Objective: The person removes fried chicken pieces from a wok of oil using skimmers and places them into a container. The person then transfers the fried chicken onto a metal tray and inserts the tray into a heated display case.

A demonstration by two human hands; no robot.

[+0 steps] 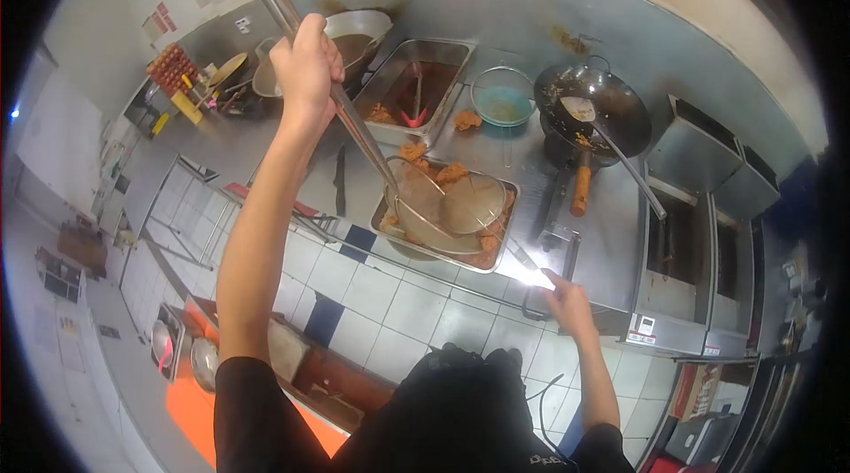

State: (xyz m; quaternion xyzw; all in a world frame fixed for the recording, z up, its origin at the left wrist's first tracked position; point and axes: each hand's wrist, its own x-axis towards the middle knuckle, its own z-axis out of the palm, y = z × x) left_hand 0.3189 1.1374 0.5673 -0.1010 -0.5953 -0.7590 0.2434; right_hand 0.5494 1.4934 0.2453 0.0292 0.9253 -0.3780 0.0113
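My left hand (307,70) is wrapped round the thick metal handle of a large strainer (423,229), whose bowl rests over a metal tray (485,267) on the counter. My right hand (567,300) grips the handle of a smaller round skimmer (474,205), which lies over the right part of the large strainer. Orange-brown fried pieces (452,174) show around the strainers in the tray. What lies beneath the strainer bowls is mostly hidden.
Behind the tray stand a deep metal pan (460,55) with red tongs (413,119), a sieve over a teal bowl (501,104) and one fried piece (467,120). A black wok (620,105) with a ladle sits right; a knife (340,181) lies left.
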